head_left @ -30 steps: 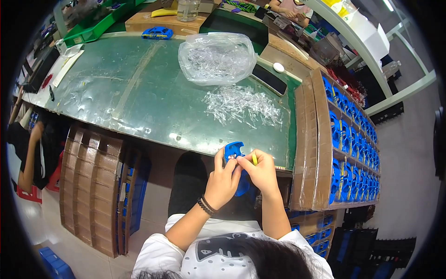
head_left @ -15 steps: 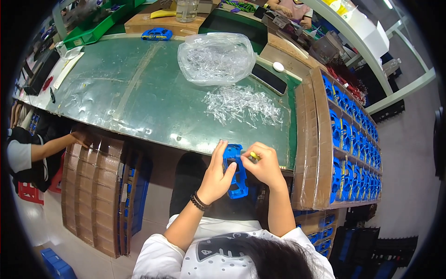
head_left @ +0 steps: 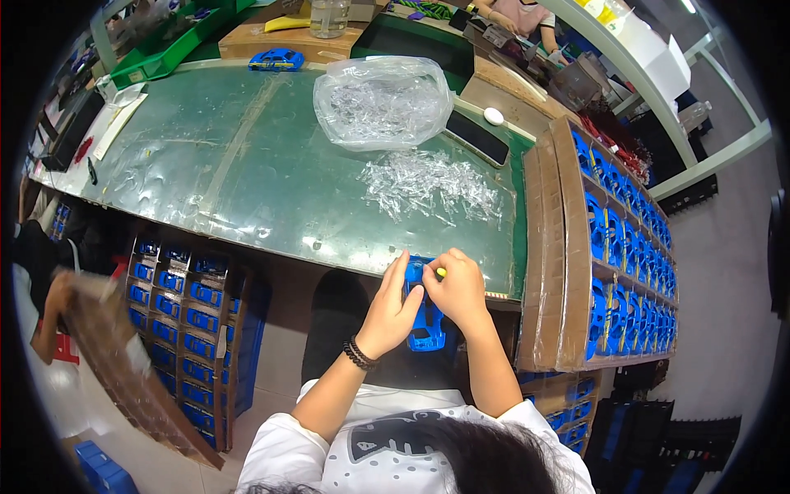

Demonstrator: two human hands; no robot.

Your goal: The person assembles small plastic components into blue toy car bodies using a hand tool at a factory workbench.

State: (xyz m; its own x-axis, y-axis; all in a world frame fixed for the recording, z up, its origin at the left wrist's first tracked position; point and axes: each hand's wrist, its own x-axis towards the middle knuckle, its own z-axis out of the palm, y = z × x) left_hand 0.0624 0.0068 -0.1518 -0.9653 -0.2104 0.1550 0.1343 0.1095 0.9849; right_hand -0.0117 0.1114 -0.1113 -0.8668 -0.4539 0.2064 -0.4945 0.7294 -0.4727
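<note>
clear plastic bag of small clear parts: table's far middle | dark flat phone screen: right of bag

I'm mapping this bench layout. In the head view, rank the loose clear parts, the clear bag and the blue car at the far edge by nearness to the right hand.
From the right hand:
1. Loose clear parts, just ahead.
2. Clear bag, farther back.
3. Blue car, far edge, left.

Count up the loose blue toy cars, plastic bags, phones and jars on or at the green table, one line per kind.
Blue toy cars: 2, one held by left hand and right hand, one at the table's far edge
Clear plastic bag: 1
Black phone: 1
Glass jar: 1
Total: 5
</note>
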